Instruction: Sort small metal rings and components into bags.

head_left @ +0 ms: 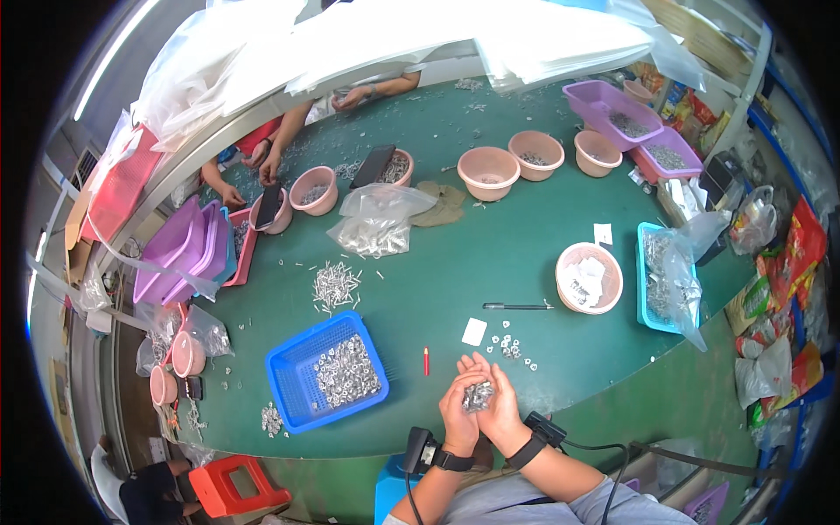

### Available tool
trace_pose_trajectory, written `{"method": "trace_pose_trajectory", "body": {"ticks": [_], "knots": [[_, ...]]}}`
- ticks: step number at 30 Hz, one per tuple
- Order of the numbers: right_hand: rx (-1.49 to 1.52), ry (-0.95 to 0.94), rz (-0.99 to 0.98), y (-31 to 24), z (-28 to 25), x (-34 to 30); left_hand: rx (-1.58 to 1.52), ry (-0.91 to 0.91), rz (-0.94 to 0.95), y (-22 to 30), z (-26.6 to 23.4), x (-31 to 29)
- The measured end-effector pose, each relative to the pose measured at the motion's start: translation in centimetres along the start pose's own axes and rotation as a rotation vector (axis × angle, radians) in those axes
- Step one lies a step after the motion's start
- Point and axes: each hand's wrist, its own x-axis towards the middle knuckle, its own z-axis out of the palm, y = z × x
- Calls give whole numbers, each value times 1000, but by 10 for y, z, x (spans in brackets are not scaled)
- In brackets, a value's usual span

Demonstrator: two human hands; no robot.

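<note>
My left hand [458, 418] and my right hand [502, 411] are cupped together at the near edge of the table. A heap of small silvery metal parts [478, 396] lies in the hollow between them. Just beyond my fingers, several loose metal parts [510, 347] are scattered on the green tabletop beside a small white square of paper [473, 332]. To the left stands a blue basket [291, 385] with many similar metal parts [348, 371] inside. A small red stick-like object [426, 361] lies between the basket and my hands.
A black pen [516, 306] lies ahead, left of a pink bowl [564, 291] holding white papers. A turquoise tray [652, 319] stands at right. Metal pins [335, 286] are piled beyond the basket. Other people's hands [271, 162] work at far left. A red stool [226, 490] stands below.
</note>
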Motion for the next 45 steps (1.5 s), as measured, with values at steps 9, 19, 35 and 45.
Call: {"method": "trace_pose_trajectory", "body": {"ticks": [9, 19, 35, 45], "knots": [[194, -29, 88, -37, 4, -24, 130, -82, 209, 3, 44, -20], [326, -47, -135, -189, -56, -84, 450, -565, 329, -79, 184, -68], [699, -427, -1226, -365, -269, -147, 652, -1680, 433, -257, 412, -153], [1040, 159, -1435, -472, -278, -153, 648, -1696, 59, -349, 486, -174]]}}
